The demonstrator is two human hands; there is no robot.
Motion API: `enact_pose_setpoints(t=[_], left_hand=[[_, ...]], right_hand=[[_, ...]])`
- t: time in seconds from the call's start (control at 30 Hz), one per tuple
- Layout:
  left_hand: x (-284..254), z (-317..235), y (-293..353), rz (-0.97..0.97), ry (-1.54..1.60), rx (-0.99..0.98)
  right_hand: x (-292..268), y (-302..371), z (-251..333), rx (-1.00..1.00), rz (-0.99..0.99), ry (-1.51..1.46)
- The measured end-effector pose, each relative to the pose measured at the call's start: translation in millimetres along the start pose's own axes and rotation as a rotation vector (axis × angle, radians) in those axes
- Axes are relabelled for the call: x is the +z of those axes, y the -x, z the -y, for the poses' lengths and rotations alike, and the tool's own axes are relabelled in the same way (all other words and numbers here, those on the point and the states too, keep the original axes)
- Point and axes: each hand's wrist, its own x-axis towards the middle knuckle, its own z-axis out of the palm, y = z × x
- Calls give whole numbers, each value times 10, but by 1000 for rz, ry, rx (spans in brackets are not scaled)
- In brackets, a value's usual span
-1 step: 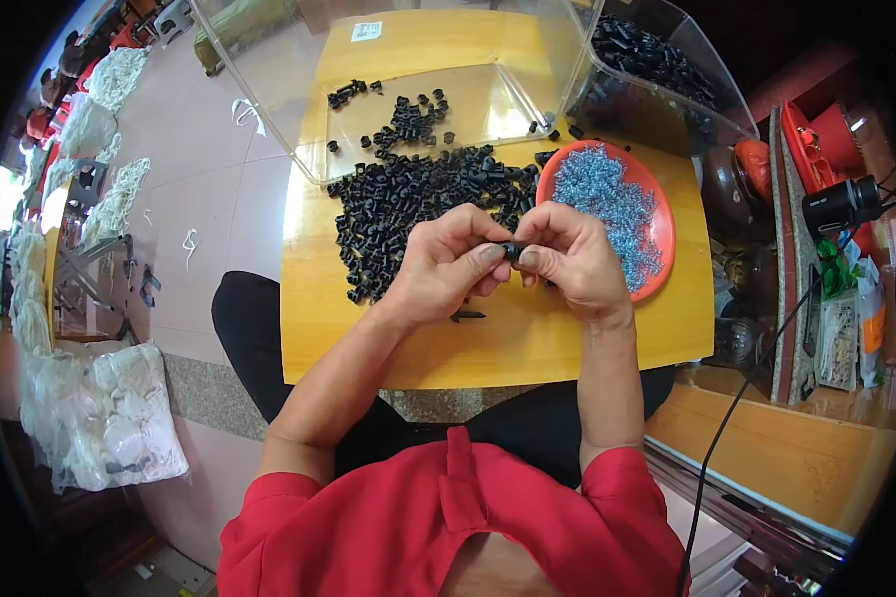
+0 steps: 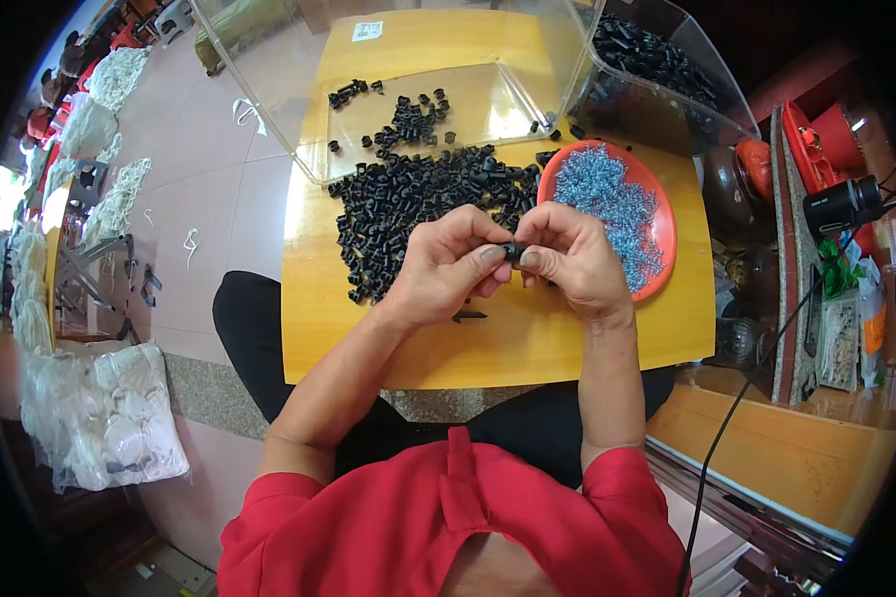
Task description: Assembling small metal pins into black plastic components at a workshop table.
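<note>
Fingertips to fingertips, my left hand (image 2: 438, 267) and my right hand (image 2: 577, 264) pinch a small black plastic part (image 2: 512, 252) between them. Both thumbs press on it, and the fingers cover much of its shape. Just beyond my left hand spreads a heap of similar black plastic parts (image 2: 393, 204) on the yellow table (image 2: 408, 363). A red plate (image 2: 665, 229) stands beside my right hand, heaped with tiny silvery-blue metal pieces (image 2: 602, 199) that look like springs. Below my hands lies a dark, thin pointed piece (image 2: 471, 315).
A clear plastic box (image 2: 261, 109) lies at the table's far side, with loose black parts in it. Another clear bin (image 2: 737, 111), holding black pieces, stands far right. A black cable (image 2: 735, 398) hangs at the right. Bagged white bundles (image 2: 134, 423) lie on the left floor.
</note>
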Motion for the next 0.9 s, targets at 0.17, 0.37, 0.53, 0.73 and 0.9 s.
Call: enact_pose_setpoints(t=[0.17,0.37,0.53,0.73,0.9], left_hand=[[0,-3,11,30,22,21],[62,21,5,29,-5,77],[10,69,-36,-19,-6,-22],[6,77,-68,-12,276,-31],[144,-203,-260,-137,282,-172]], right_hand=[[-6,11,-11,-21,49,-3],[-27,-23,-77,-9,105,-50],[9,-20,-43,-3,35,9],[-110,44,106,3,-59,58],[-156,48,116,56,-237,193]])
